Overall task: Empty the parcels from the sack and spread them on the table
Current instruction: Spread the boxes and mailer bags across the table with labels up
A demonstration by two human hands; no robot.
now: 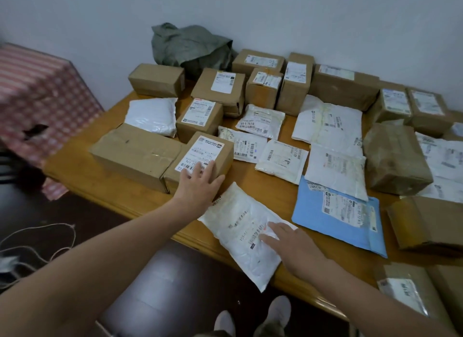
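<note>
My left hand (198, 183) lies flat, fingers straight, on the small labelled box (208, 153), centre-left. My right hand (293, 246) is flat too, fingers straight, pressing the white mailer (238, 226) at lower centre, which overhangs the table (263, 186) edge. The sack (185, 46) is crumpled at upper centre by the wall. A small mailer (260, 121) reads "60 G 7610"; the other labels are blurred.
</note>
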